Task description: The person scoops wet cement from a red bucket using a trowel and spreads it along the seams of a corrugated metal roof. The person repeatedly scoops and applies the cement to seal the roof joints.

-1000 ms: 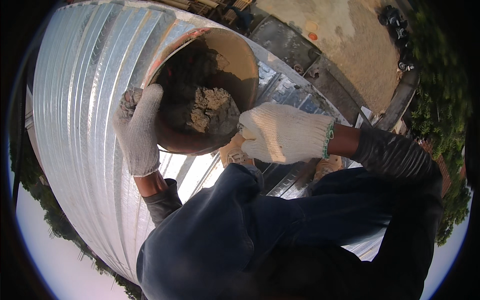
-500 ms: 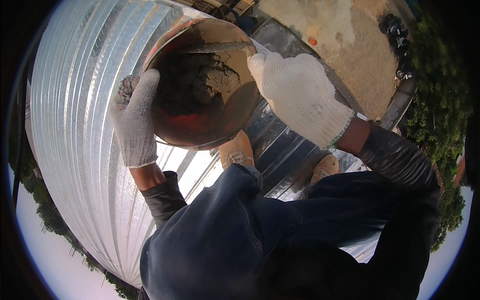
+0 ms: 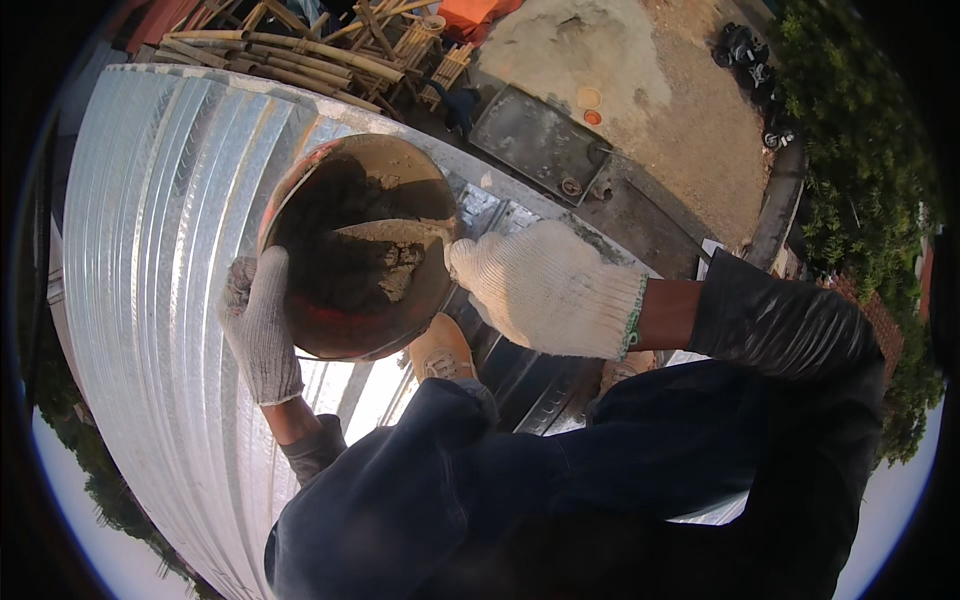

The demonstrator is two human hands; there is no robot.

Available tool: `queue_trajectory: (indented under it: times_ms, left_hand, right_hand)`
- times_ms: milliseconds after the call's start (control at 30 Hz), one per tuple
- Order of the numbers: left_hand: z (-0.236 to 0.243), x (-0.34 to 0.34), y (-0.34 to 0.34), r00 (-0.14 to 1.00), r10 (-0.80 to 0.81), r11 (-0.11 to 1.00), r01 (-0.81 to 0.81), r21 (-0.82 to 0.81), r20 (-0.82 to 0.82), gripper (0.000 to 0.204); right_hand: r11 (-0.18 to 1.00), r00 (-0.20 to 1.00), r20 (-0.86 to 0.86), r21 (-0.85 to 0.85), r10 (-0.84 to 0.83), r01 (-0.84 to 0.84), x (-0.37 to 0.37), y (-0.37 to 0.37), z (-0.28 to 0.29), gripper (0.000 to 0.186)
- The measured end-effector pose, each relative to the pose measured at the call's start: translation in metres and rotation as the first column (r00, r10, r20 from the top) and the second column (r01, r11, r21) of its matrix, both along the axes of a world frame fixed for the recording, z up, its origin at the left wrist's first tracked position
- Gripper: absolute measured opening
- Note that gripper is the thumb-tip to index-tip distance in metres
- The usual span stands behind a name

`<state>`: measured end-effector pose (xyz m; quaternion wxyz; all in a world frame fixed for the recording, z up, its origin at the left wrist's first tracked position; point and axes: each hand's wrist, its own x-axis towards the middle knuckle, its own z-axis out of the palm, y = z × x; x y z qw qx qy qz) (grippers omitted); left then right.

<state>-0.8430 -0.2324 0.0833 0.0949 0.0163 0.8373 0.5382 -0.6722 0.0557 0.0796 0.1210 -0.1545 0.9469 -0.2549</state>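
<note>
My left hand, in a pale knit glove, grips the near left rim of a round bucket. Its thumb lies over the rim and the fingers go down outside. Inside the bucket is wet grey mortar, heaped toward the right and dark in the shade. My right hand, in a white knit glove with a green-edged cuff, is closed at the bucket's right rim on a trowel. The trowel's blade reaches across the bucket against the mortar; its handle is hidden by the glove.
Ribbed metal roofing sheets lie under the bucket, with my shoe on them. A concrete edge runs along the far side. Lower down beyond it are bamboo poles, a dark rectangular slab and parked motorbikes.
The view has tilted so more of the ground beyond the edge shows. The trowel blade has moved from near the bucket's far rim down to the mortar. Both hands keep their grips.
</note>
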Motion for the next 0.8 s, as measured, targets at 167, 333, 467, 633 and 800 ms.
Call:
queue_trajectory:
  times_ms: [167, 333, 467, 633, 800]
  left_hand:
    - [-0.006, 0.008, 0.000, 1.000, 0.017, 0.999, -0.017, 0.040, -0.004, 0.024]
    - [0.004, 0.030, 0.018, 0.998, -0.031, 0.998, 0.027, -0.064, -0.058, 0.025]
    - [-0.007, 0.031, 0.026, 0.997, -0.055, 0.996, 0.051, -0.079, -0.056, 0.027]
    - [0.005, 0.031, 0.027, 0.997, -0.027, 0.998, 0.022, -0.067, -0.074, 0.029]
    - [-0.002, 0.031, 0.024, 0.997, -0.050, 0.998, 0.048, -0.028, -0.061, 0.026]
  right_hand:
    - [0.996, 0.963, -0.268, -0.091, -0.007, -0.019, 0.027, 0.009, -0.040, 0.032]
    - [0.988, 0.989, 0.092, 0.091, 0.115, -0.123, 0.019, -0.012, -0.041, 0.028]
    - [0.980, 0.976, 0.194, 0.154, 0.095, -0.126, 0.015, -0.015, -0.038, 0.019]
    - [0.996, 0.992, 0.124, 0.079, 0.038, -0.048, 0.016, -0.024, -0.050, 0.018]
    - [0.998, 0.999, 0.039, 0.053, 0.023, -0.025, 0.018, -0.022, -0.071, 0.020]
